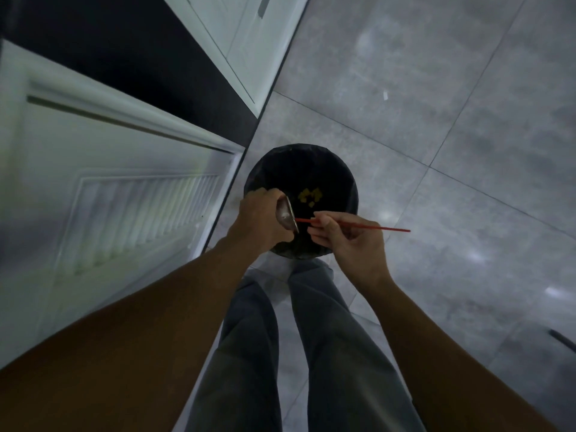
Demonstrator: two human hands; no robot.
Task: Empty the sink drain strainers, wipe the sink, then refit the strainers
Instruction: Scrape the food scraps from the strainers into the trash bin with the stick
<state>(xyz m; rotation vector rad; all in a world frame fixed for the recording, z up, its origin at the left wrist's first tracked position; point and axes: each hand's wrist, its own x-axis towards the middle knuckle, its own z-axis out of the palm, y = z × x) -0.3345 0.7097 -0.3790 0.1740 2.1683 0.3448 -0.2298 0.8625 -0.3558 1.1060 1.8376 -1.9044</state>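
My left hand (260, 218) grips a metal sink strainer (286, 214), tilted on its side over a round bin lined with a black bag (339, 173). My right hand (347, 243) pinches a thin red stick (389, 228), and the stick's tip reaches into the strainer's open side. Yellow scraps (310, 196) lie at the bottom of the bin. The inside of the strainer is hidden from me.
White cabinet doors (109, 188) with a dark toe kick run along the left. Grey floor tiles (452, 120) spread to the right and beyond the bin. My legs in grey trousers (280, 353) stand just behind the bin.
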